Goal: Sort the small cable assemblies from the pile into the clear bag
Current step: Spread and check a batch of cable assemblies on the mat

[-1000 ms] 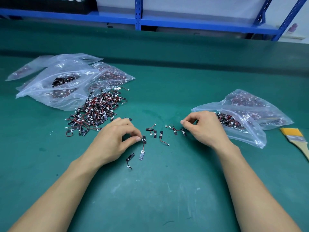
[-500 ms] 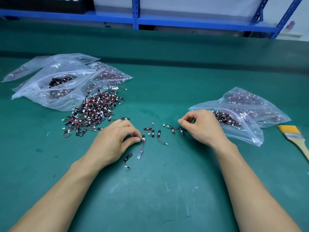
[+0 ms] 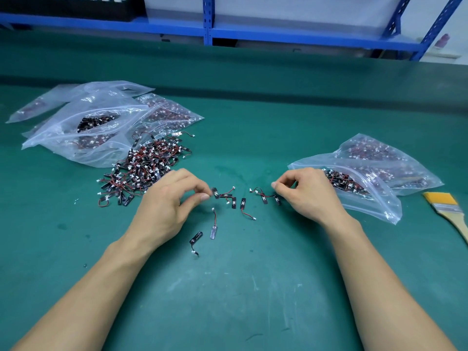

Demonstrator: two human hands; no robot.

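Several loose cable assemblies lie btwn the hands on green mat; pile left, clear bag right. L hand & R hand curl fingertips at assemblies, can't tell if gripping.

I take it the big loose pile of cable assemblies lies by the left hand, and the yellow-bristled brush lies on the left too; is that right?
Not quite. The head view shows the brush at the far right, past the clear bag beside the right hand. The pile does lie by the left hand.
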